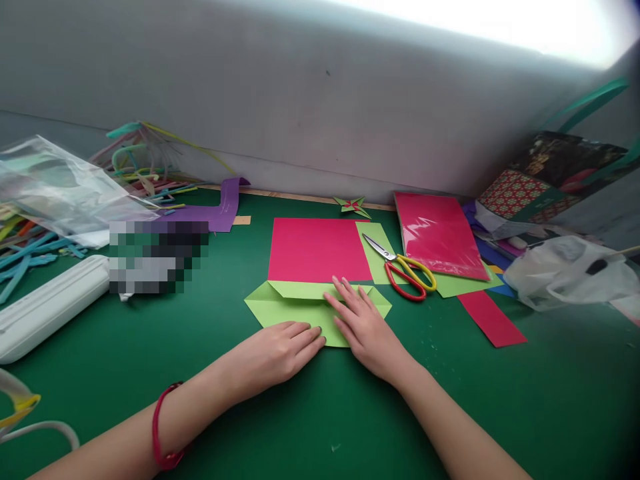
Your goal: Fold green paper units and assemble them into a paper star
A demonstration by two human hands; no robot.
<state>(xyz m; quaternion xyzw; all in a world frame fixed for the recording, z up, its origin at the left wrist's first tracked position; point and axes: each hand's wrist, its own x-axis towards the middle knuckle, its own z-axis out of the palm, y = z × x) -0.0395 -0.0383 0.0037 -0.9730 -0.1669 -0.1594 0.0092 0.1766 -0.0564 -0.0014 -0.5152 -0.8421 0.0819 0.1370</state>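
Observation:
A light green sheet of paper (295, 311) lies on the green table in front of me, its corners folded in and its far edge turned over in a flap. My left hand (290, 348) rests on the near left edge of this paper, fingers together and pointing right. Across its right half lies my right hand (363, 327), fingers spread and fingertips at the folded flap. Just beyond the folded paper is a flat red sheet (320, 250). Scissors (410, 273) with red and yellow handles lie to the right, blades over a green paper strip (381, 233).
Colourful strips (160, 183), a clear plastic bag (60, 187) and a white elongated device (55, 303) are on the left. A folded paper star (353, 205) lies near the wall. Rightward are a red paper pack (440, 233), a red strip (493, 320) and a white plastic bag (575, 270).

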